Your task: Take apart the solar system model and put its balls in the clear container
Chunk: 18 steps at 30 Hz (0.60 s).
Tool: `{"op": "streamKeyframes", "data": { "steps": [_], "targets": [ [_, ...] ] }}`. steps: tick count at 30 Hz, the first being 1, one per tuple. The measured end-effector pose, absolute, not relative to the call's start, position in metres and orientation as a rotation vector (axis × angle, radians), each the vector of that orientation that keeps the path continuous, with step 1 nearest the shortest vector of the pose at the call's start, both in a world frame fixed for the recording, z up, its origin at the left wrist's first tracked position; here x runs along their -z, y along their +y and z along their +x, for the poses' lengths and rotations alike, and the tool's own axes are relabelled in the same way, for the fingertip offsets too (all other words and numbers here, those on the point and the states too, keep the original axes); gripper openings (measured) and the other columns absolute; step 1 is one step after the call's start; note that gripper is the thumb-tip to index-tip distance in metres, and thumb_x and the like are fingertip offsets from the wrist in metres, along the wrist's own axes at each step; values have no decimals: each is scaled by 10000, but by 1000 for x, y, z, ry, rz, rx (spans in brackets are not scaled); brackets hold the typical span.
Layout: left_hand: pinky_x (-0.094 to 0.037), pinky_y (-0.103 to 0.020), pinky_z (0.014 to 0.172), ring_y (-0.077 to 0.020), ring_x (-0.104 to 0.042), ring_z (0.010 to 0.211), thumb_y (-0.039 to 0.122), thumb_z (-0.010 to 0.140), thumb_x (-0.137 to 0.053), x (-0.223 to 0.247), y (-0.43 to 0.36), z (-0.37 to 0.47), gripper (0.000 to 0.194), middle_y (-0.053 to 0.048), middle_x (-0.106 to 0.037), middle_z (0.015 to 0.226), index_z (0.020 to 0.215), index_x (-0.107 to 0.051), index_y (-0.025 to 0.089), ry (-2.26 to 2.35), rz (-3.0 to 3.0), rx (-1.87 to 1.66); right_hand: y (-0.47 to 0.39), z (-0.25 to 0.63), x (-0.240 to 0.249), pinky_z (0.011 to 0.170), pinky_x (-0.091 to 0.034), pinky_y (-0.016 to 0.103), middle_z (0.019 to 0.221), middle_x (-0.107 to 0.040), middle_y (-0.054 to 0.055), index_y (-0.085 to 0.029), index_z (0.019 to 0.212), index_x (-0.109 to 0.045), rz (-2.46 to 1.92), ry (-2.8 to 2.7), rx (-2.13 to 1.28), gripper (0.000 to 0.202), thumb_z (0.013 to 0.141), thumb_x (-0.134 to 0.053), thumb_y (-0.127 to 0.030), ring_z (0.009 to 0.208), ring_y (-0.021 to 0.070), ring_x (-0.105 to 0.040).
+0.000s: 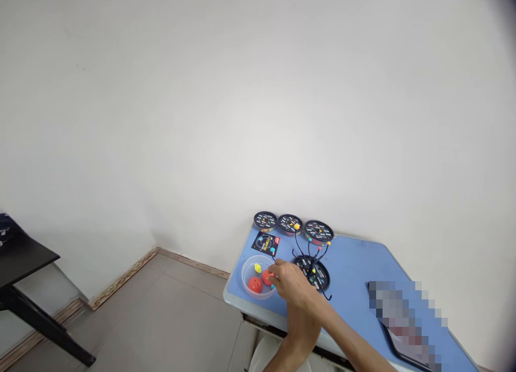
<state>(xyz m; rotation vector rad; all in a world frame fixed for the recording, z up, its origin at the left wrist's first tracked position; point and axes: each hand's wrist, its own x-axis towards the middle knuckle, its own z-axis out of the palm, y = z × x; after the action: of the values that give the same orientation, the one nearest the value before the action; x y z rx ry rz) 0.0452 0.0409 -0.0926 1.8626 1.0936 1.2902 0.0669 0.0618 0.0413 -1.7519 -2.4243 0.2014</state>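
My right hand [291, 280] reaches over the right rim of a clear plastic tub [244, 284], fingers bent and pinched together; what they grip, if anything, is hidden. Inside the tub are red rounded pieces [255, 285], a yellow piece [258, 267] and small blue bits. Below my right wrist, my left hand [303, 322] is mostly covered and its fingers do not show. Just beyond both hands stands a model with a round black base [322, 278] and curved black stalks tipped with coloured balls [296, 227]. A blue ball [272, 250] on a stalk shows above my right fingertips.
Three round black-lidded containers [290, 223] line the back of the blue table [355, 259], by the wall. A dark printed card [265, 243] lies before them. A blurred-out dark-edged device [397, 331] lies at right. A black piece of furniture [28, 259] stands left.
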Motion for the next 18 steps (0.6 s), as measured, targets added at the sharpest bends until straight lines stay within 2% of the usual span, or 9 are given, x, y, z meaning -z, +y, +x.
{"op": "streamKeyframes", "data": {
  "steps": [2, 5, 7, 12, 15, 18],
  "targets": [
    [-524, -434, 810, -296, -642, 876, 214, 858, -493, 81, 38, 26, 273, -131, -692, 939, 1046, -691, 218, 1144, 1901, -1328, 64, 86, -53, 675, -369, 245, 953, -692, 77, -174, 899, -709, -1695, -2320, -174, 283, 939, -430, -193, 799, 158, -638],
    [-473, -449, 922, -276, -597, 1005, 194, 912, -424, 48, 45, -8, 320, -122, -668, 1021, 1098, -683, 216, 1417, 2003, -1488, 73, 113, -69, 684, -364, 239, 879, -700, 62, -171, 853, -712, -1689, -2170, -107, 297, 937, -428, -196, 806, 163, -626],
    [-418, -482, 1004, -292, -541, 1110, 212, 913, -459, 24, 61, -27, 307, -134, -630, 1147, 1127, -679, 191, 1676, 2011, -1502, 83, 123, -76, 689, -361, 235, 866, -710, 57, -174, 839, -715, -1715, -2144, -82, 278, 918, -448, -179, 829, 169, -627],
    [-228, -553, 1146, -375, -337, 1359, 253, 838, -631, -2, 110, -48, 209, -122, -547, 1361, 999, -752, 197, 1927, 2112, -1055, 108, 107, -81, 733, -380, 243, 972, -724, 72, -184, 914, -727, -1776, -2304, 1, 246, 913, -480, -187, 945, 199, -626],
    [-150, -587, 1157, -393, -299, 1395, 276, 808, -683, 2, 130, -49, 163, -91, -548, 1396, 937, -775, 239, 1850, 2113, -815, 121, 87, -80, 819, -394, 280, 1020, -726, 107, -171, 968, -726, -1795, -2482, 95, 249, 920, -482, -193, 1044, 244, -600],
    [-119, -605, 1151, -383, -277, 1413, 266, 801, -690, 8, 140, -48, 148, -59, -544, 1421, 922, -776, 265, 1782, 2064, -768, 131, 72, -78, 874, -401, 328, 1019, -728, 157, -143, 968, -731, -1807, -2583, 100, 236, 911, -522, -236, 1098, 289, -591]
  ]
}}
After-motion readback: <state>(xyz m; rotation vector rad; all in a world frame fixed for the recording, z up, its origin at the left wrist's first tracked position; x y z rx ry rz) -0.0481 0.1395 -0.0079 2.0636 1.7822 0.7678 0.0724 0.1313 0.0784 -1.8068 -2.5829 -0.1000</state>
